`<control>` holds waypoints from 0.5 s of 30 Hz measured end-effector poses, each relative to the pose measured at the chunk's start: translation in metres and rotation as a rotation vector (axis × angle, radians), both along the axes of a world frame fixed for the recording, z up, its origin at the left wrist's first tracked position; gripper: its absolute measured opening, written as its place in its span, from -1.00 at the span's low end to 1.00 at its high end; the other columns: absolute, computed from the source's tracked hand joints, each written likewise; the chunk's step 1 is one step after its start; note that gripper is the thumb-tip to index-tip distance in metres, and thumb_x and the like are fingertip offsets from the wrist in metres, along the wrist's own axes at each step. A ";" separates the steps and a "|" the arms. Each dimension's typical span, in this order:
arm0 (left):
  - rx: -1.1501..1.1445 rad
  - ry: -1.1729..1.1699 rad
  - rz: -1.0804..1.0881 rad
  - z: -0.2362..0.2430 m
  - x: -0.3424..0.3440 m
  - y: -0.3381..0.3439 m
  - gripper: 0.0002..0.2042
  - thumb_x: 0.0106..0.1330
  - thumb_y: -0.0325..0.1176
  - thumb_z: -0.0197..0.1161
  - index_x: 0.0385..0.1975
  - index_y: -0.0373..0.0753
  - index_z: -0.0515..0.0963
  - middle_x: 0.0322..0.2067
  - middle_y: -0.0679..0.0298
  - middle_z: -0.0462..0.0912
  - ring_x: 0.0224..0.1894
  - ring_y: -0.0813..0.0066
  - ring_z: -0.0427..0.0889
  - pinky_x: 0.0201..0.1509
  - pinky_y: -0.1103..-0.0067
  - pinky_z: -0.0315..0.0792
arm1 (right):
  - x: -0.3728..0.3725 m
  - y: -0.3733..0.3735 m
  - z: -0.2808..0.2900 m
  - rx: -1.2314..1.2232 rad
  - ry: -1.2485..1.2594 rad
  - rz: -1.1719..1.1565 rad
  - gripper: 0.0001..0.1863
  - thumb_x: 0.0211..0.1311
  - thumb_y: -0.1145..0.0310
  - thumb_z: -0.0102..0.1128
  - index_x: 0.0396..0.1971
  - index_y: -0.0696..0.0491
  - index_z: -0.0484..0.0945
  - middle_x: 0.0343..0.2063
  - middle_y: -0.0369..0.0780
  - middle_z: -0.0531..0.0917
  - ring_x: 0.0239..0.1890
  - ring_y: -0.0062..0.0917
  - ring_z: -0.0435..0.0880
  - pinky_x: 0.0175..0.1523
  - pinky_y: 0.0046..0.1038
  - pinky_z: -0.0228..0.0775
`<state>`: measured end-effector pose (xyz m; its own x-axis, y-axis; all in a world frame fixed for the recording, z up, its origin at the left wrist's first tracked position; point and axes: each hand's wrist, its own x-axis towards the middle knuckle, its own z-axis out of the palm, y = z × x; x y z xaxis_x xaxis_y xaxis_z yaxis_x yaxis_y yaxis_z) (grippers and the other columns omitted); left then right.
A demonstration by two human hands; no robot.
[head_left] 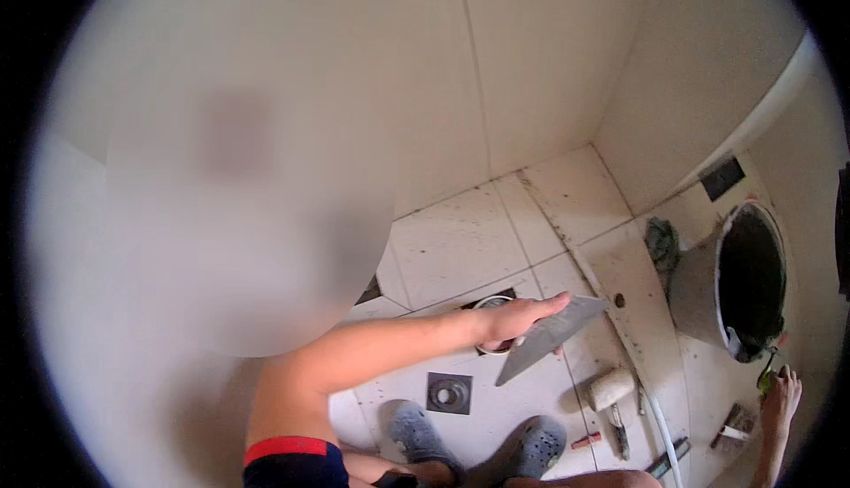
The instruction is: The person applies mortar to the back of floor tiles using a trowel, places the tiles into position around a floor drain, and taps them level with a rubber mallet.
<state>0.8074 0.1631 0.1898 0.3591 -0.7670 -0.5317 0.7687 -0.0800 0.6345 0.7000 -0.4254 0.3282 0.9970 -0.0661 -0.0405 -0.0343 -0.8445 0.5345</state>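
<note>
We find the left hand (522, 316) gripping a grey flat trowel (551, 343), tilted, mid-scene. At right, the right hand's (779, 404) fingers appear closed on a yellow-green tool (764, 380) near the bucket (698, 298). We judge careless tilting could spill residue into the floor drain (449, 393).

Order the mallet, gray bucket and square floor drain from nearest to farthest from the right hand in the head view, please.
1. Gray bucket, beyond the right hand
2. Mallet, left of the hand
3. Square floor drain, farther left
</note>
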 end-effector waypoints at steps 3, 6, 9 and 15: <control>0.173 -0.010 0.034 0.007 -0.010 0.060 -0.31 0.50 0.28 -0.27 0.06 -0.24 0.57 -0.14 0.27 0.68 -0.04 0.54 0.57 0.13 0.56 0.40 | 0.016 -0.021 -0.030 0.062 0.103 0.025 -0.71 -0.13 0.47 0.31 -0.28 0.09 0.67 -0.15 -0.09 0.58 -0.06 -0.18 0.52 0.08 -0.21 0.32; 0.365 -0.022 0.081 0.019 -0.021 0.112 -0.37 0.51 0.22 -0.16 0.09 -0.23 0.58 -0.09 0.28 0.68 0.01 0.52 0.56 0.15 0.55 0.40 | 0.031 0.006 -0.043 0.024 0.165 -0.019 -0.70 -0.10 0.44 0.34 -0.26 0.11 0.67 -0.13 -0.08 0.58 -0.02 -0.17 0.52 0.11 -0.17 0.32; 0.573 -0.142 0.082 0.015 -0.026 0.171 -0.45 0.37 0.23 0.12 0.02 -0.13 0.65 -0.17 0.33 0.71 -0.17 0.67 0.54 -0.24 0.68 0.37 | 0.032 0.111 -0.031 0.327 0.043 -0.019 -0.66 0.03 0.43 0.35 -0.12 0.14 0.63 -0.04 -0.06 0.59 0.03 -0.15 0.54 0.13 -0.14 0.39; 0.983 -0.418 0.139 0.006 -0.026 0.244 -0.38 0.25 0.02 0.38 0.17 -0.33 0.51 0.01 0.21 0.64 0.05 0.51 0.52 0.07 0.50 0.42 | 0.008 0.202 -0.038 0.878 0.465 -0.049 -0.65 -0.01 0.42 0.43 -0.16 0.14 0.66 -0.29 -0.08 0.69 -0.29 -0.23 0.71 -0.19 -0.30 0.56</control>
